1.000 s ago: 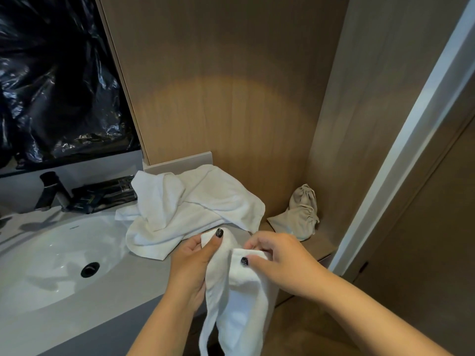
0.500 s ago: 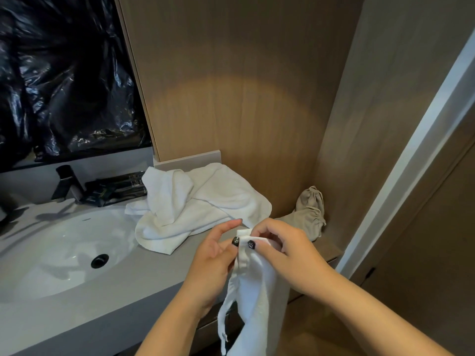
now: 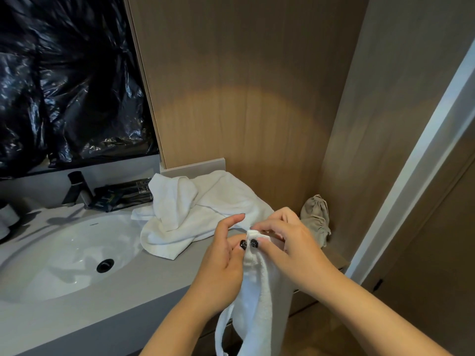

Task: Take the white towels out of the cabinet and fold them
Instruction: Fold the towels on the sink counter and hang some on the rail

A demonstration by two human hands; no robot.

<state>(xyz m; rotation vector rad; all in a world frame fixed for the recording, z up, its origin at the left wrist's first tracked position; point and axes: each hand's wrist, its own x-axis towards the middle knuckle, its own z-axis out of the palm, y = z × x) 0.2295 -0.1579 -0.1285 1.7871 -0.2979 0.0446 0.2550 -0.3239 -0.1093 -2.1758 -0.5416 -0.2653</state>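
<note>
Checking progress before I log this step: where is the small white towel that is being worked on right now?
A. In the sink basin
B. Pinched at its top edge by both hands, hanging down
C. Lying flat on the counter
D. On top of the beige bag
B: the left hand and right hand pinch the small white towel at its top, and it hangs below the counter edge.

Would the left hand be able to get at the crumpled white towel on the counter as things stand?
Probably yes: the crumpled towel lies just beyond the left hand with nothing between, but that hand pinches the hanging towel and must let go first.
</note>
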